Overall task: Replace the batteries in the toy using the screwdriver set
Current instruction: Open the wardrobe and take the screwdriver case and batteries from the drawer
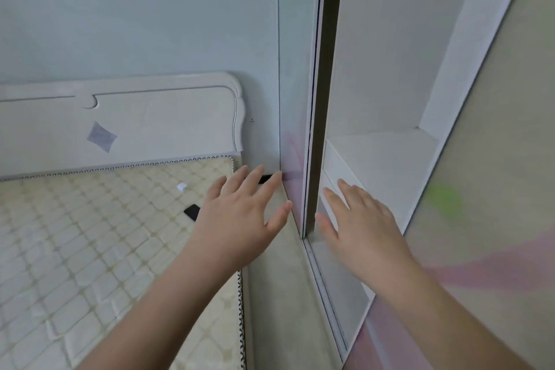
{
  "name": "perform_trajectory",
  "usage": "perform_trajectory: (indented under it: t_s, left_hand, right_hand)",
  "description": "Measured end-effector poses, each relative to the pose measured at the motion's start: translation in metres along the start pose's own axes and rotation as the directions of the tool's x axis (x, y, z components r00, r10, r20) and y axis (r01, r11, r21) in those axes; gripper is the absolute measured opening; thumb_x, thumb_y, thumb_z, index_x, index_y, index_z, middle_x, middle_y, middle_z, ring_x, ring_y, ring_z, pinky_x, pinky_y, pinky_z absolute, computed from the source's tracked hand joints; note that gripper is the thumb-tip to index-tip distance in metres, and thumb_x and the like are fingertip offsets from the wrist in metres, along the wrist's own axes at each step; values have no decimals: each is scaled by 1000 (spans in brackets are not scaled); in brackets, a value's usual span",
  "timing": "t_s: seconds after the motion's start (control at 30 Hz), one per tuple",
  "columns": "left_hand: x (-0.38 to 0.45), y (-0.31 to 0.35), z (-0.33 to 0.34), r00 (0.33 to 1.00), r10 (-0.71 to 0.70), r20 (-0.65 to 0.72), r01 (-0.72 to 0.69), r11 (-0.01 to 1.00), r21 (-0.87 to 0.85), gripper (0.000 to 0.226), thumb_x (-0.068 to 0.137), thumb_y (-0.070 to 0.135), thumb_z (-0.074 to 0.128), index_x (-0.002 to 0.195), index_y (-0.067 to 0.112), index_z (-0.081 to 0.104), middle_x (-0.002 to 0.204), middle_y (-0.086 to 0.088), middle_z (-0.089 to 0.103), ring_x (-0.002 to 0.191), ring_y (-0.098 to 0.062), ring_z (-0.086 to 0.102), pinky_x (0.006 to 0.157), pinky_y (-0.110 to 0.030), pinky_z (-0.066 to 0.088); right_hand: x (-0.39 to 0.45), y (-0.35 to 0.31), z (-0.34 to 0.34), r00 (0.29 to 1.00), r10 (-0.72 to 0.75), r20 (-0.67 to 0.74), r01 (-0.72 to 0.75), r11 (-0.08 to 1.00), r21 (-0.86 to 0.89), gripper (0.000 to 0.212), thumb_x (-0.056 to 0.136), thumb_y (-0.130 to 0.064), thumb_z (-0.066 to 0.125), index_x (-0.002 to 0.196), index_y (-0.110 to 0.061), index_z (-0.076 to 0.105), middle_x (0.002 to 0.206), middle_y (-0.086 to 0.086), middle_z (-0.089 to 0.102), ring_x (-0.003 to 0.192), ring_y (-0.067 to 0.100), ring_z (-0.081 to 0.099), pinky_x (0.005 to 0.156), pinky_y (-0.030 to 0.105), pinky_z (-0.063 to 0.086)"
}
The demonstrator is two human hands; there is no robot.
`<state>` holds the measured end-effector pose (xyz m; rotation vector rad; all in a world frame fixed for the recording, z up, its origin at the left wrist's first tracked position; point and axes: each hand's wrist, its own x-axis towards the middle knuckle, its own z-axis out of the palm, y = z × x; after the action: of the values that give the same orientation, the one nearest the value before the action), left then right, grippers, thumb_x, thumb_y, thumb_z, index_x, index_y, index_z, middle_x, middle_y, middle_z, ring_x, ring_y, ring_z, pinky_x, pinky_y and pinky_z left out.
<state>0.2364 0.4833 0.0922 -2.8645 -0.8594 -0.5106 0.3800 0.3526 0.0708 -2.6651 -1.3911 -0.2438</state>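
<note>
The fingers [240,177] of the left hand [240,219] are straight and spread apart, holding nothing, raised over the right edge of a bare quilted mattress [90,249]. On that mattress lie a small white object [181,187] and, nearer the hand, a flat black object [192,212]; what either is cannot be told. A white headboard [135,126] stands behind the mattress against a pale wall. Right of the left hand runs a sliding wardrobe door [295,99], partly open. The right hand [360,225] reaches into the gap with its fingers straight and slightly apart, touching or just beside a white drawer front [333,165]. No toy or screwdriver set shows in view.
</note>
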Motion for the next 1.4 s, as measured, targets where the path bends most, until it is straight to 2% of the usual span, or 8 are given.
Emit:
perform_trajectory:
  t_s: [0.1, 0.3, 0.47, 0.57, 0.63, 0.73, 1.03, 1.4]
  left_hand:
    - [49, -5, 7, 1000, -9, -10, 9, 1000, -16, 74, 84, 67, 2, 149, 41, 29, 156, 8, 32, 146, -16, 24, 116, -40, 20]
    - [141, -16, 15, 997, -54, -59, 54, 999, -5, 79, 80, 67, -1, 149, 41, 28, 156, 12, 31, 145, -12, 23, 116, -37, 19]
    - [190, -48, 28, 992, -99, -79, 103, 993, 53, 61, 91, 58, 21, 138, 34, 50, 140, 6, 55, 131, -19, 49, 105, -43, 39]
    - [221, -73, 37, 991, -113, -65, 116, 993, 37, 72, 86, 62, 1, 146, 41, 33, 152, 13, 37, 143, -14, 30, 114, -38, 25]
    - [246, -91, 43, 991, -128, -49, 128, 992, -11, 81, 78, 64, -11, 149, 44, 22, 156, 17, 25, 146, -8, 19, 116, -32, 17]
    - [288, -113, 54, 989, -125, -80, 121, 991, -58, 85, 74, 64, -13, 149, 43, 23, 156, 16, 27, 145, -8, 20, 115, -32, 18]
    - [439, -134, 72, 987, 86, -137, -97, 992, -77, 83, 77, 64, -12, 150, 42, 20, 156, 14, 27, 144, -8, 21, 115, -32, 20]
    - [591, -29, 103, 879, 417, -233, -457, 876, -155, 70, 85, 63, -6, 151, 43, 8, 159, 14, 19, 147, -10, 16, 118, -33, 15]
  right_hand:
    - [54, 3, 2, 999, 0, -49, 2, 998, 57, 62, 87, -46, 23, 125, -18, 63, 135, 11, 57, 122, 31, 55, 95, 48, 47]
    - [162, 8, -4, 994, -83, -75, 92, 986, 137, 50, 100, -43, 27, 146, -24, 33, 158, 5, 24, 145, 23, 20, 115, 40, 20]
    - [234, 9, -10, 996, -76, -56, 83, 985, 152, 49, 100, -43, 26, 145, -25, 33, 152, 3, 33, 138, 23, 30, 109, 39, 27]
    - [272, 14, -18, 991, -96, -89, 106, 988, 114, 45, 99, -42, 25, 137, -24, 40, 134, 1, 47, 125, 22, 42, 99, 37, 34]
    - [298, 19, -24, 991, -86, -99, 95, 991, 92, 46, 100, -42, 25, 140, -24, 40, 140, 1, 44, 131, 22, 38, 104, 37, 32]
    - [338, 28, -26, 991, -24, -134, 33, 997, 64, 43, 101, -40, 25, 134, -22, 45, 134, 1, 48, 128, 23, 41, 101, 38, 34]
    - [441, 55, -30, 977, 184, -107, -178, 982, 64, 53, 101, -49, 18, 149, -30, 25, 158, -1, 24, 144, 21, 22, 116, 39, 20]
    - [495, 161, -40, 863, 432, -262, -454, 891, -28, 50, 100, -49, 24, 147, -30, 31, 155, -2, 29, 142, 19, 25, 114, 35, 22]
